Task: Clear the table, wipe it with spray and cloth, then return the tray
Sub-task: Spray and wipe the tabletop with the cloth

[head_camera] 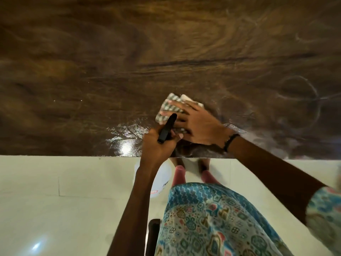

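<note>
The right hand (195, 122) presses flat, fingers spread, on a checked cloth (167, 108) near the front edge of the glossy wooden table (129, 61); the left hand (156, 143) grips a black spray bottle (167, 128).

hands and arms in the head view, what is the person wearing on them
Both forearms are bare. The right hand has a thin dark band around its wrist, and a short patterned sleeve in blue, white and pink shows at the upper arm. The left hand shows no band or ring, and no sleeve is in view on that arm.
</note>
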`<state>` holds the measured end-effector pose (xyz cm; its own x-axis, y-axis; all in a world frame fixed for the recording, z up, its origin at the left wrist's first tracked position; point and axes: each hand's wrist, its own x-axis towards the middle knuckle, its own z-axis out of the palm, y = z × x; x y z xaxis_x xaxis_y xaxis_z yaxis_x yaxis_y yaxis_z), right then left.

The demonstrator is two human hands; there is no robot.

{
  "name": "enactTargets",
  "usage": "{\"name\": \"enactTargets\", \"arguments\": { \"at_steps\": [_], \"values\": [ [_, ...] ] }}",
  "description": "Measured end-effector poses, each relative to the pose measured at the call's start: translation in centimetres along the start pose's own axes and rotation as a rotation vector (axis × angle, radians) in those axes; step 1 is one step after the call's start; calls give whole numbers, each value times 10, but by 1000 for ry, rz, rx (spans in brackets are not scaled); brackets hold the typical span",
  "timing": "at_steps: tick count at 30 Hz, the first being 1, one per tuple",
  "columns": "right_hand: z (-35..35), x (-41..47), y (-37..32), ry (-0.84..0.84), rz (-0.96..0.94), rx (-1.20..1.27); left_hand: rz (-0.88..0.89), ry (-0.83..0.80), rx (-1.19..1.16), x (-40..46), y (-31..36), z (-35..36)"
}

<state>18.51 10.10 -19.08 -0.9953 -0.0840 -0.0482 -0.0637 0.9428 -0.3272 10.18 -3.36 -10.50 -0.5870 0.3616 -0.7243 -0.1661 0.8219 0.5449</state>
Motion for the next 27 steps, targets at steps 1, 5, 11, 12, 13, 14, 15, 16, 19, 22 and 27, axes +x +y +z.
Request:
{"name": "enactTargets", "arguments": {
  "at_steps": [1, 5, 11, 12, 13, 14, 15, 16, 19, 22, 27],
  "values": [
    [-4, -16, 10, -13, 23, -17, 8, -7, 1, -1, 0, 0],
    [-25, -37, 67, -59, 230, -75, 1, -30, -39, 1, -3, -1],
    [-21, 41, 53, 78, 468, -32, 35, -31, -10, 3, -15, 0],
    [-16, 48, 42, 68, 426, -29, 42, -21, -2, 3, -17, 0],
    [-11, 49, 31, 45, 355, -38, 47, -12, -2, 4, -19, 0],
    [-7, 45, 21, 13, 273, -58, 49, -5, -6, 3, -20, 0],
    [-4, 34, 14, -17, 196, -78, 51, -1, -16, 3, -20, -1],
    [-1, 20, 10, -36, 139, -87, 54, -2, -31, 2, -21, -1],
    [-6, -30, 21, -59, 82, -67, 83, -17, -54, -3, -27, -2],
    [-18, -52, 56, -71, 173, -67, 125, -38, -24, -9, -37, 0],
    [-16, 13, 56, 112, 538, -21, 133, -65, 29, -26, -60, 12]
  ]
}}
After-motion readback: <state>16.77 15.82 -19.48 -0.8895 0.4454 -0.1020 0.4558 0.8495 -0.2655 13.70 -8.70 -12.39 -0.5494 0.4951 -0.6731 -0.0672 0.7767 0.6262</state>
